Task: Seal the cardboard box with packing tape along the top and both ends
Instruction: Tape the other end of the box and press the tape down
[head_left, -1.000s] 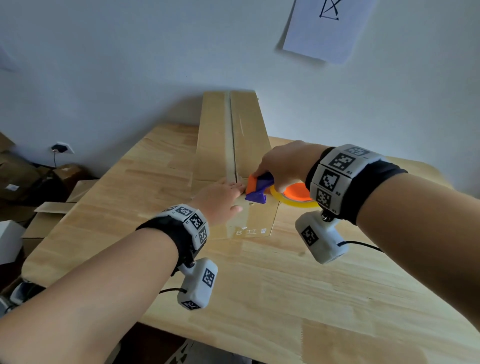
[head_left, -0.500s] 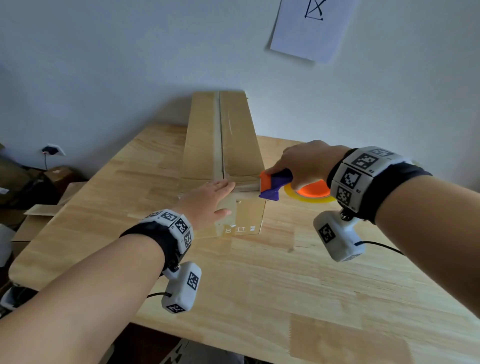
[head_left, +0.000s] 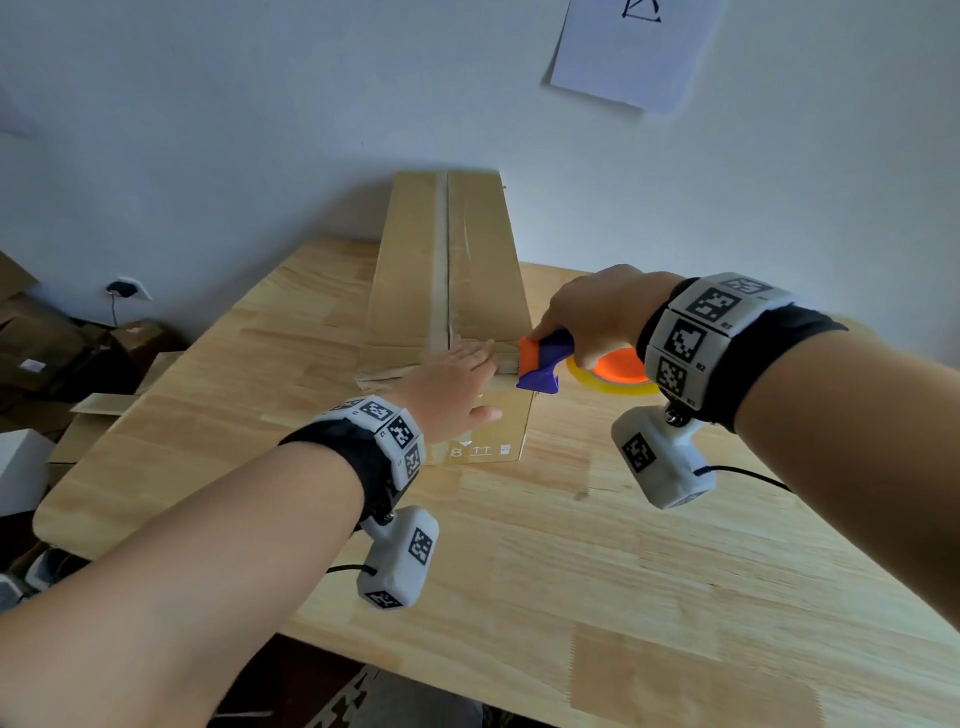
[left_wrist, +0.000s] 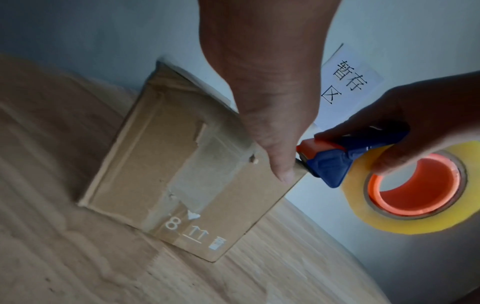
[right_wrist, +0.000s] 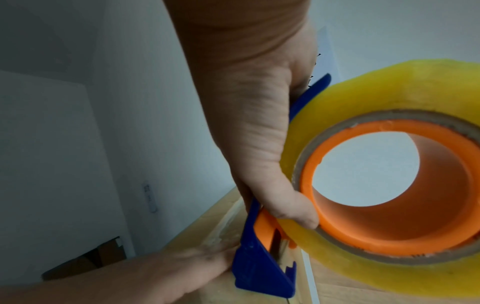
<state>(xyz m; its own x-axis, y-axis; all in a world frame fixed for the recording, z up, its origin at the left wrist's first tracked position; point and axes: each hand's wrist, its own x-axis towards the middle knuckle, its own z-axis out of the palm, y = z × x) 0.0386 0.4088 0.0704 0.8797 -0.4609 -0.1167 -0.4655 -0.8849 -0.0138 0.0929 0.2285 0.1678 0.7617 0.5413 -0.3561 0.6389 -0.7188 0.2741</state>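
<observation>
Two hands work at the near end of a long cardboard box (head_left: 447, 291) in the head view. The left hand (head_left: 451, 387) lies flat with straight fingers on the box's near top edge, thumb hanging over the end face. Just beyond those fingertips, the right hand (head_left: 597, 317) is wrapped round a blue and orange tape dispenser (head_left: 540, 364), whose nose meets the box's near right corner. The box lies lengthways on a wooden table (head_left: 623, 571), its far end toward the wall, where a paper sheet (head_left: 634, 52) hangs.

From the left wrist, the thumb (left_wrist: 281, 164) of the left hand (left_wrist: 267, 82) presses the upper edge of the end face, over clear tape (left_wrist: 197, 164) running down it. The dispenser (left_wrist: 330, 162) sits right beside the thumb tip, and the right hand's (left_wrist: 428, 123) fingers curl round its handle and the yellowish tape roll (left_wrist: 415, 224).

From the right wrist, the right hand (right_wrist: 254, 123) grips the dispenser (right_wrist: 257, 273), thumb (right_wrist: 293, 209) clamped on the roll's (right_wrist: 376, 102) orange core. The left hand's (right_wrist: 168, 273) fingers reach to the blue nose, on the box (right_wrist: 223, 230).
</observation>
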